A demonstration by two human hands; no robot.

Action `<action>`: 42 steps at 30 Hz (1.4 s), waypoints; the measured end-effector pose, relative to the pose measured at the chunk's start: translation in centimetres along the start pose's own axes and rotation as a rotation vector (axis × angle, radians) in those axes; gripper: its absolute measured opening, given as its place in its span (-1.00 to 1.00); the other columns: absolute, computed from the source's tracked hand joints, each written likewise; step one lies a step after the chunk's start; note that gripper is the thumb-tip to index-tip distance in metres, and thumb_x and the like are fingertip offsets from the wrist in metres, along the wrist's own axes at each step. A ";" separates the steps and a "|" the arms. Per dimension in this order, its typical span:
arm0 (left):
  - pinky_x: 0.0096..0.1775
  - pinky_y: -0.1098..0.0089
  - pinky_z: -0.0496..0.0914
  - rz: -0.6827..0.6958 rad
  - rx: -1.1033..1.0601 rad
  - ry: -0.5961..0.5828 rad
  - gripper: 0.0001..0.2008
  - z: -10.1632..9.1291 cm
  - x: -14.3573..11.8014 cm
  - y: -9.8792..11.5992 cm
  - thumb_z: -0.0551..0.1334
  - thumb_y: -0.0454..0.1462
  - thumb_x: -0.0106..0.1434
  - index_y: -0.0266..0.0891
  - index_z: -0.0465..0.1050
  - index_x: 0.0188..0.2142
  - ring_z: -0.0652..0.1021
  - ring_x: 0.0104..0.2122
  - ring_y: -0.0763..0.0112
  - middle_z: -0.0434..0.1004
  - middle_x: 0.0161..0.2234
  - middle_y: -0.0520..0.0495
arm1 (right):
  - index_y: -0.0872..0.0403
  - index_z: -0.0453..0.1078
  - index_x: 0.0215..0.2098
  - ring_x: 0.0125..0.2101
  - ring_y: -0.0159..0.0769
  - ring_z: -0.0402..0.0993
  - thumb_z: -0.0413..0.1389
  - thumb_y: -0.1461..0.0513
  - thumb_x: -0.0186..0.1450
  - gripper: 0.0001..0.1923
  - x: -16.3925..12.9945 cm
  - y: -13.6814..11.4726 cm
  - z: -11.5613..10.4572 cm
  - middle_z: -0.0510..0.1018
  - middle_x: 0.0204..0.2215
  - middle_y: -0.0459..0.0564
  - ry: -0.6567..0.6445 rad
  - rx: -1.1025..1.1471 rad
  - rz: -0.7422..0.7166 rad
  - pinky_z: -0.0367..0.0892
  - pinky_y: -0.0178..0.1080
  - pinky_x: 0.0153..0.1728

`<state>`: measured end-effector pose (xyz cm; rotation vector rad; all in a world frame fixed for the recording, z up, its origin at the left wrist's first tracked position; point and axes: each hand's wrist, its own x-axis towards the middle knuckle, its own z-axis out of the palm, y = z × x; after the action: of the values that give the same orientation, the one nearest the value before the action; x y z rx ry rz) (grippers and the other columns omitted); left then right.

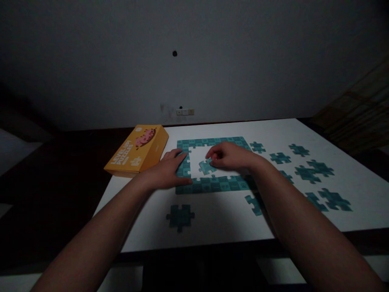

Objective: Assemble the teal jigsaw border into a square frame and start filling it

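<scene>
Inside the open middle of the teal puzzle frame [212, 184], the right hand [232, 156] pinches a loose teal piece [206, 166] at its fingertips, apparently just above the frame's bottom edge. The left hand [165, 172] lies flat and open on the frame's left side, holding nothing, the piece just to its right.

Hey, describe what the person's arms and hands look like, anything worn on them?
Both forearms are bare right up to the bottom edge of the picture, with no sleeves in view. The left hand and right hand wear no gloves, and no watch, bracelet or ring shows on the wrists or fingers, though the dim light could hide small details.
</scene>
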<state>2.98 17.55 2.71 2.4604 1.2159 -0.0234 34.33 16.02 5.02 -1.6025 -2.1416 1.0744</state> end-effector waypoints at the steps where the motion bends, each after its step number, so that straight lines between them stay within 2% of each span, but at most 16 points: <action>1: 0.62 -0.22 0.15 0.002 -0.001 0.000 0.23 0.0 0.0 0.0 0.45 0.31 0.27 -0.23 0.14 0.71 0.11 0.68 -0.41 -0.03 0.73 -0.44 | 0.06 0.74 -0.05 -0.39 -0.21 0.53 0.36 0.21 0.25 -0.71 0.1 0.1 0.0 0.76 -0.32 0.03 0.000 -0.001 -0.002 0.34 -0.15 -0.33; 5: 0.59 -0.32 0.19 0.016 -0.012 0.014 0.20 0.0 0.0 0.0 0.46 0.30 0.27 -0.16 0.14 0.71 0.15 0.66 -0.46 -0.01 0.72 -0.41 | 0.05 0.72 -0.10 -0.38 -0.20 0.54 0.35 0.21 0.28 -0.78 0.2 0.3 0.1 0.77 -0.30 0.05 0.006 0.024 -0.015 0.37 -0.14 -0.33; 10: 0.60 -0.27 0.20 0.025 -0.030 0.032 0.23 0.2 0.0 -0.3 0.47 0.30 0.26 -0.17 0.12 0.71 0.17 0.65 -0.43 0.04 0.71 -0.40 | 0.02 0.69 -0.17 -0.40 -0.18 0.53 0.32 0.21 0.30 -0.85 0.1 0.3 0.3 0.75 -0.33 0.05 0.016 0.060 -0.005 0.36 -0.12 -0.34; 13: 0.58 -0.31 0.22 0.038 -0.028 0.048 0.23 0.4 0.1 -0.5 0.48 0.29 0.26 -0.18 0.11 0.71 0.19 0.64 -0.45 0.06 0.70 -0.44 | 0.02 0.67 -0.22 -0.38 -0.18 0.53 0.30 0.17 0.34 -0.88 0.2 0.1 -0.1 0.73 -0.34 0.05 0.092 0.089 -0.039 0.39 -0.13 -0.31; 15: 0.57 -0.32 0.24 0.033 -0.025 0.053 0.22 0.4 0.2 -0.4 0.48 0.27 0.26 -0.18 0.12 0.70 0.20 0.64 -0.46 0.08 0.69 -0.46 | 0.03 0.66 -0.20 -0.35 -0.17 0.55 0.32 0.10 0.36 -0.82 0.2 0.1 -1.0 0.72 -0.34 0.04 0.289 0.169 -0.130 0.43 -0.14 -0.28; 19: 0.57 -0.26 0.24 0.020 -0.027 0.050 0.19 0.1 0.1 0.0 0.49 0.25 0.25 -0.17 0.15 0.68 0.24 0.63 -0.43 0.08 0.69 -0.46 | -0.03 0.66 0.03 -0.26 -0.11 0.64 0.32 -0.12 0.46 -0.60 -1.0 -0.2 -3.8 0.70 -0.25 0.03 0.919 0.322 -0.340 0.52 -0.10 -0.24; 21: 0.58 -0.24 0.24 0.013 -0.027 0.045 0.18 0.0 0.0 0.2 0.48 0.25 0.25 -0.18 0.16 0.68 0.24 0.63 -0.41 0.10 0.68 -0.45 | -0.08 0.67 0.08 -0.19 -0.04 0.68 0.30 -0.14 0.50 -0.60 -2.4 -0.6 -5.2 0.71 -0.21 0.05 1.098 0.279 -0.388 0.56 -0.06 -0.22; 22: 0.59 -0.22 0.23 0.009 -0.027 0.044 0.18 -0.1 0.0 0.2 0.47 0.25 0.25 -0.20 0.16 0.68 0.24 0.63 -0.41 0.10 0.68 -0.46 | -0.09 0.68 0.06 -0.16 -0.01 0.69 0.32 -0.12 0.50 -0.63 -3.3 -0.8 -5.9 0.73 -0.20 0.07 1.122 0.226 -0.388 0.57 -0.04 -0.20; 24: 0.59 -0.22 0.21 0.010 -0.029 0.044 0.19 -0.1 0.0 0.2 0.46 0.25 0.26 -0.24 0.17 0.68 0.23 0.63 -0.41 0.09 0.68 -0.48 | -0.08 0.72 -0.03 -0.14 0.04 0.70 0.38 -0.06 0.46 -0.71 -4.9 -1.1 -7.0 0.75 -0.20 0.09 1.057 0.087 -0.335 0.58 -0.02 -0.17; 28: 0.57 -0.32 0.24 0.030 -0.030 0.060 0.17 0.0 0.1 -0.1 0.46 0.27 0.26 -0.20 0.18 0.67 0.25 0.62 -0.48 0.10 0.68 -0.50 | -0.04 0.75 -0.17 -0.23 0.02 0.68 0.41 0.00 0.38 -0.77 -6.8 -0.4 -8.2 0.76 -0.30 0.08 0.763 -0.120 -0.136 0.52 -0.05 -0.20; 33: 0.56 -0.34 0.22 0.028 -0.017 0.051 0.18 0.0 0.2 -0.2 0.44 0.30 0.28 -0.21 0.17 0.68 0.23 0.63 -0.49 0.09 0.68 -0.53 | 0.01 0.72 -0.23 -0.28 -0.05 0.68 0.37 -0.01 0.34 -0.73 -7.1 3.3 -7.9 0.79 -0.30 0.07 0.471 -0.084 0.038 0.46 -0.09 -0.21; 38: 0.57 -0.33 0.23 0.030 -0.016 0.063 0.17 0.0 0.1 -0.2 0.43 0.31 0.29 -0.22 0.19 0.67 0.24 0.62 -0.48 0.11 0.67 -0.53 | 0.02 0.71 -0.26 -0.29 -0.09 0.64 0.31 0.06 0.33 -0.78 -6.6 6.2 -6.6 0.78 -0.30 0.07 0.327 -0.040 0.054 0.45 -0.08 -0.18; 42: 0.55 -0.35 0.25 0.047 -0.014 0.093 0.15 0.7 0.2 -0.1 0.42 0.30 0.32 -0.21 0.19 0.68 0.26 0.61 -0.50 0.13 0.66 -0.54 | 0.02 0.71 -0.24 -0.32 -0.13 0.60 0.30 0.09 0.33 -0.80 -4.5 5.7 -5.3 0.77 -0.31 0.05 0.222 -0.005 0.023 0.43 -0.11 -0.23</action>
<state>3.10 17.55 2.01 2.5015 1.1917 0.1134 43.22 14.79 5.74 -1.6663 -1.9864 0.8529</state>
